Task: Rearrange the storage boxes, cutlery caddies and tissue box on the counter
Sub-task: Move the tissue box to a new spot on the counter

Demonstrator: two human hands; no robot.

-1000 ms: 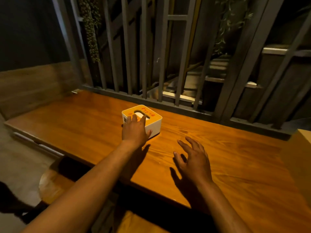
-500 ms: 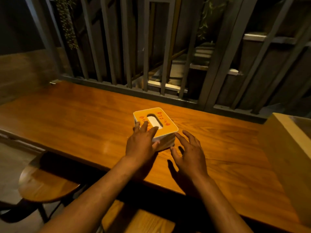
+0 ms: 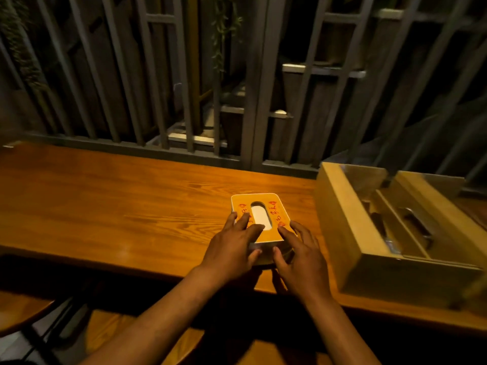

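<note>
A white tissue box point(image 3: 266, 206) with an orange lid, red writing and an oval slot sits on the wooden counter point(image 3: 118, 206). My left hand point(image 3: 232, 248) rests on its near left corner, fingers over the lid and thumb against the front side. My right hand point(image 3: 297, 256) holds the near right corner, fingers on the right edge and thumb on the front. Both hands grip the box together. A pale wooden storage box point(image 3: 369, 254) with inner dividers stands just to the right of it.
A grey slatted railing point(image 3: 184, 75) runs along the counter's far edge. Wooden stools point(image 3: 23, 314) sit below the near edge. The storage box holds a metal piece point(image 3: 419, 225) between its dividers. Bare counter stretches to the left.
The tissue box has slid right along the counter toward the storage box. My right hand has closed in from beside it and now grips its right corner.
</note>
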